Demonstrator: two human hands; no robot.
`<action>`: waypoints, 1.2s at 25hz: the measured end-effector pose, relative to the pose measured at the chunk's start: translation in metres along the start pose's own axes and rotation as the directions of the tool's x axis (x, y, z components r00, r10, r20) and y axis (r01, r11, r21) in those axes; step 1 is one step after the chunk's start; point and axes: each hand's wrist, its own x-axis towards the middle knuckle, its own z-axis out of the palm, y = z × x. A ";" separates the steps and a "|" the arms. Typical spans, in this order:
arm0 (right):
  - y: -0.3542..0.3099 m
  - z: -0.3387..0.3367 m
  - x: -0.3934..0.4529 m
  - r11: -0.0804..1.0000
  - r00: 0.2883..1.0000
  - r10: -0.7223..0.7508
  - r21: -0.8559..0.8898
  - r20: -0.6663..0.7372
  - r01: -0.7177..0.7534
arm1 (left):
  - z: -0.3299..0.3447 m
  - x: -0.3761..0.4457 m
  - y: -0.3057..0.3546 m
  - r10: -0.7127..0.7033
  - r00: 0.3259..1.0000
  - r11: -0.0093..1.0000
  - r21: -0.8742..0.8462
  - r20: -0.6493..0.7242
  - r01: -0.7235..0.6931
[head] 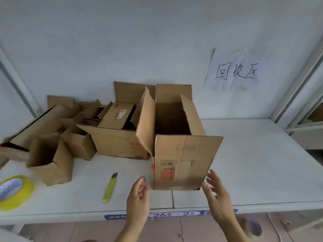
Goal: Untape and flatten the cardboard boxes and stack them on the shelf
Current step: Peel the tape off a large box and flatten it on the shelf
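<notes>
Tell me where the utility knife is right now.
In the head view, the yellow-green utility knife lies on the shelf, left of the left hand, between the tape roll and the open box.

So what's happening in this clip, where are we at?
A person is working through cardboard boxes on a white shelf. Both bare hands, the left hand and the right hand, are open and reaching toward the nearest open box, which stands upright with its flaps up; neither clearly grips it. More unflattened boxes sit behind and to the left. A yellow utility knife and a roll of tape lie on the shelf, not in hand.
</notes>
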 end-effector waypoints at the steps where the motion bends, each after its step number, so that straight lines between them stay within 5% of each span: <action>1: 0.000 0.007 0.001 1.000 0.998 -0.003 0.014 0.061 0.002 | 0.008 0.005 0.001 -0.016 0.998 1.000 -0.018 0.068 0.018; 5: -0.009 0.023 -0.003 0.997 0.976 0.023 0.070 0.215 -0.039 | 0.020 0.007 0.020 -0.062 0.962 0.997 -0.022 0.266 0.070; 9: -0.009 0.026 -0.016 0.988 0.989 0.062 0.132 0.133 -0.080 | 0.010 -0.009 0.024 0.003 0.950 0.999 -0.051 0.312 0.013; 12: -0.015 0.033 -0.034 0.941 0.989 0.127 0.305 0.081 -0.146 | -0.005 -0.021 0.037 0.187 0.944 0.978 -0.139 0.271 -0.153; 19: -0.041 0.059 -0.088 0.632 0.918 0.258 0.666 0.301 -0.396 | -0.041 -0.031 0.085 0.580 0.803 0.810 0.003 0.136 -0.586; 24: -0.047 0.066 -0.105 0.461 0.786 0.416 0.639 0.457 -0.616 | -0.048 -0.035 0.076 0.587 0.759 0.730 0.222 0.281 -0.646; 27: -0.060 0.054 -0.101 0.691 0.746 0.458 0.334 0.484 -0.641 | -0.042 -0.024 0.057 0.523 0.765 0.770 0.178 0.376 -0.613; 30: -0.100 0.019 -0.084 0.995 0.956 0.099 -0.011 0.275 -0.099 | -0.035 -0.016 0.049 0.381 0.843 0.913 -0.012 0.379 -0.408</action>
